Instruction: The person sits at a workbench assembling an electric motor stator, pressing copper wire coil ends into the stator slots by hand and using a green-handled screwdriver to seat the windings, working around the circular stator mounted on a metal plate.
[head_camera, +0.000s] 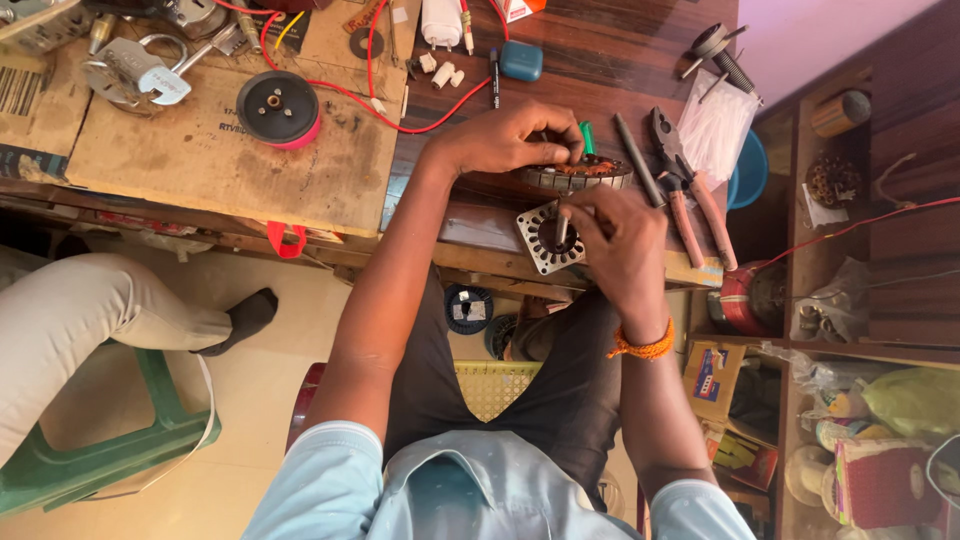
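Note:
My left hand (510, 138) rests on a round metal stator (580, 176) with copper windings, gripping its left side on the wooden bench. My right hand (612, 240) pinches a thin white strip (563, 229), its tip over a square slotted metal core (545, 240) that lies at the bench's front edge. A green-handled tool (586, 137) pokes out behind the stator.
Pliers (685, 190) and a dark rod (636, 158) lie right of the stator. A cardboard sheet (220, 150) bears a black and pink spool (279, 108), red wire (400, 110) and a padlock (130, 70). Another person's leg (110, 320) is at left above a green stool (90, 450). Shelves (860, 300) stand right.

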